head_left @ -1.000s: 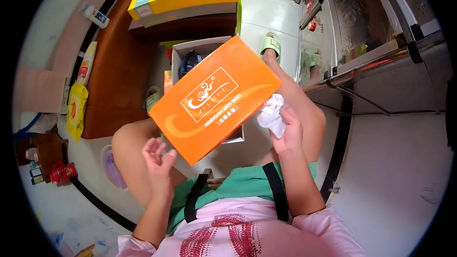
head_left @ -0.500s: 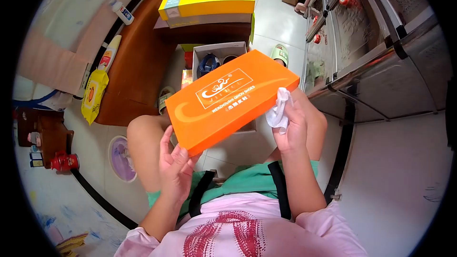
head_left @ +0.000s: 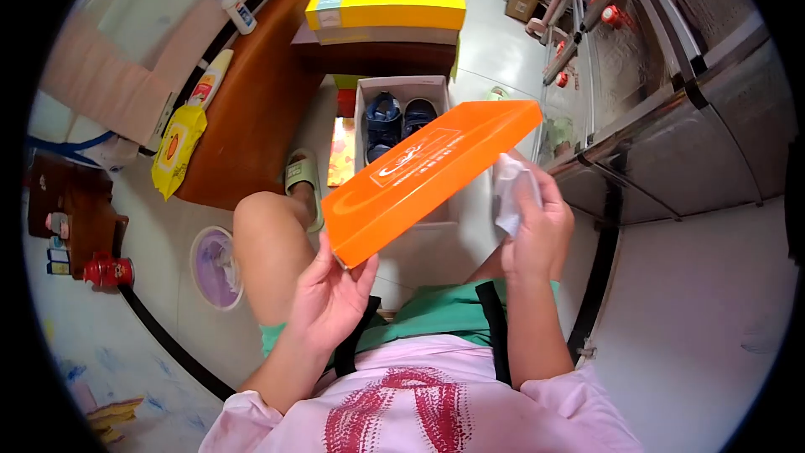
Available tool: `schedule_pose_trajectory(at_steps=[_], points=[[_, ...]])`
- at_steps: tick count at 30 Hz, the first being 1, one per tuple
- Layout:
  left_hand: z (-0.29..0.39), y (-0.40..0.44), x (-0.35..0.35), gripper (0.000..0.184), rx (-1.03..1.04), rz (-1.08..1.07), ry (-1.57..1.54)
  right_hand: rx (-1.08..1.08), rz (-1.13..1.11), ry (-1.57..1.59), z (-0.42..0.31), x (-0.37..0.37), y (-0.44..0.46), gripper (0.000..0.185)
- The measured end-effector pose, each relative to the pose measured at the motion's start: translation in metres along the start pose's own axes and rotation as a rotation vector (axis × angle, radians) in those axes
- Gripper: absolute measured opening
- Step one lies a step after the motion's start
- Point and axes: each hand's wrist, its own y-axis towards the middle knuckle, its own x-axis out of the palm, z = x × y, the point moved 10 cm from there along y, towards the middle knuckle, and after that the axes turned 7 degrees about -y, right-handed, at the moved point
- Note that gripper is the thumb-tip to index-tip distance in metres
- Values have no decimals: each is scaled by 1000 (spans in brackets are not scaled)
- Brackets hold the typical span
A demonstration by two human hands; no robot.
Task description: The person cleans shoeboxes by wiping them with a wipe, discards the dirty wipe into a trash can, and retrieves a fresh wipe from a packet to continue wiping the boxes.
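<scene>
An orange shoebox lid [head_left: 419, 184] with white printing is held tilted above my lap. My left hand [head_left: 331, 298] grips its lower left corner between thumb and fingers. My right hand [head_left: 538, 231] is closed on a crumpled white wipe [head_left: 511, 193], close to the lid's right end; whether those fingers also touch the lid is hidden. Behind the lid, an open shoebox [head_left: 402, 81] stands on the floor with a pair of dark blue shoes [head_left: 384, 122] inside, partly covered from view by the lid.
A yellow shoebox [head_left: 387, 0] sits on the brown wooden bench [head_left: 251, 109]. The bench also bears a yellow wipes pack [head_left: 179, 151] and a white bottle [head_left: 238, 13]. A purple basin [head_left: 216, 268] is on the floor at left; a glass-fronted cabinet [head_left: 662, 67] stands at right.
The lid has tipped to a steeper angle and shifted right, uncovering more of the shoes. My right hand has moved right with the wipe, and my left hand has moved slightly right.
</scene>
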Motion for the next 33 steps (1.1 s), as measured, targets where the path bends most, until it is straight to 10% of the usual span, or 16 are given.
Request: schedule_pose_trajectory(at_steps=[2, 4, 12, 22, 33], points=[[-2, 0, 6, 39, -6, -34, -13, 6, 26, 13, -5, -6, -1, 16], [-9, 0, 5, 41, -30, 2, 30, -544, 170, -478, -68, -1, -19, 15], [-14, -2, 2, 39, -59, -26, -14, -950, -216, -960, -64, 95, -69, 25], [-9, 0, -14, 36, -84, -23, -10, -867, -822, -948, -29, 135, -161, 50], [-14, -9, -7, 25, 9, 61, 183, -933, -405, -1066, -42, 114, -97, 36]])
